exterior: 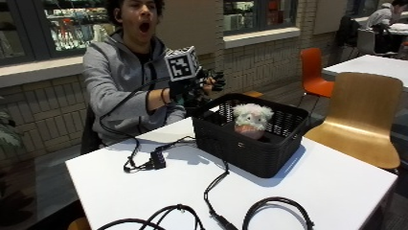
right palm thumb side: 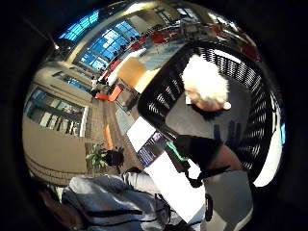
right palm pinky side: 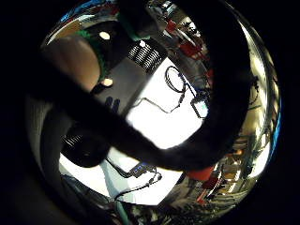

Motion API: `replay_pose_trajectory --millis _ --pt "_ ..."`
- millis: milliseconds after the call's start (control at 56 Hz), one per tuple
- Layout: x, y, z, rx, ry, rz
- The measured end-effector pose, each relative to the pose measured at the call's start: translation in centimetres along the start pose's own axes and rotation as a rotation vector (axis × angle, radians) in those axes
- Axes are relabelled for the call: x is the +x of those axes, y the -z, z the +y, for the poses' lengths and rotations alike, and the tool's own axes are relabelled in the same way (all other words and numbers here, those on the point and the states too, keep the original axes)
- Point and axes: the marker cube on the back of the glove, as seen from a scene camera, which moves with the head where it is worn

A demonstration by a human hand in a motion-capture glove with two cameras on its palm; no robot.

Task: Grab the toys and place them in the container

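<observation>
Outside view: your gloved right hand [exterior: 203, 88] was raised above the rear rim of the black basket [exterior: 248, 148], fingers spread and relaxed, gripping nothing. The white fluffy toy [exterior: 252, 120] sat upright inside the basket, against its far wall. The basket stood on the white table [exterior: 338, 187], with black cables [exterior: 217, 191] lying beside it.

Thumb side palm view: the toy [right palm thumb side: 204, 82] lay on the basket [right palm thumb side: 159, 103] floor, apart from your hand [right palm thumb side: 202, 149].

Little finger side palm view: a black strap crossed the frame; the basket wall [right palm pinky side: 147, 54] and the table [right palm pinky side: 164, 122] showed beyond it.
</observation>
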Motion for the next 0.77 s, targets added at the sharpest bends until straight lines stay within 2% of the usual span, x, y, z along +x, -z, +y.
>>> replay_pose_trajectory --millis 54,125,197,232,518,768 --pt "1.1 -0.2 1.8 0.0 0.018 0.026" --pt "3.6 -0.6 4.4 -0.014 0.118 0.094" --pt "5.7 -0.9 6.5 -0.031 -0.071 -0.01" --pt "6.8 -1.2 7.8 -0.038 -0.119 -0.041" --pt "13.8 -3.8 18.4 0.008 -0.298 -0.108" --pt "16.4 -5.2 23.7 0.104 -0.425 -0.145"
